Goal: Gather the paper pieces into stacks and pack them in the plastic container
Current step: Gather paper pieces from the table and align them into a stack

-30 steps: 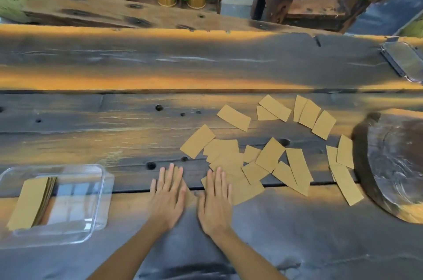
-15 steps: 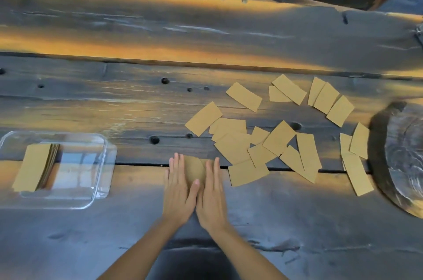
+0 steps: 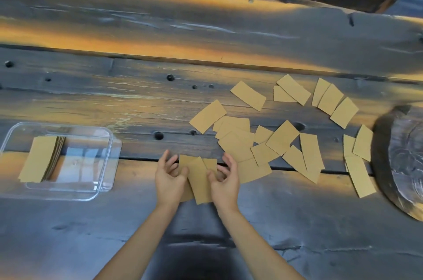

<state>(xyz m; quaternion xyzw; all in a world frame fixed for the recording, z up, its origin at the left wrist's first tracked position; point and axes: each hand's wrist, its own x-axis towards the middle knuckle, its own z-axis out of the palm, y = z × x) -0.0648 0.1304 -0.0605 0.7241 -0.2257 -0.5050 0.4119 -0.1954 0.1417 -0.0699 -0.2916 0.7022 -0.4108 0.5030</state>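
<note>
Dark, weathered wooden planks point(image 3: 96, 101) with knot holes filled the frame, streaked by bands of orange light; wooden furniture legs showed along the upper edge. At lower centre, the left hand point(image 3: 168, 179) and right hand point(image 3: 225, 180) flanked a small bundle of tan paper pieces point(image 3: 199, 179), which lay partly fanned and stood between the two palms. The fingers of both hands were curled inward, the left thumb and fingertips pinching the bundle's left edge and the right fingertips gripping its right edge; the top piece jutted toward the viewer between the wrists. To the right of the hands, a loose scatter of paper pieces point(image 3: 283, 137) overlapped across the planks, reaching toward the upper right, the nearest lying just beside the right hand. At the left of the frame sat a clear plastic container point(image 3: 107, 142), well apart from the hands, holding a stack of pieces point(image 3: 40, 160) leaning against its left side. A round dark wooden slab point(image 3: 402, 160) occupied the right edge.
</note>
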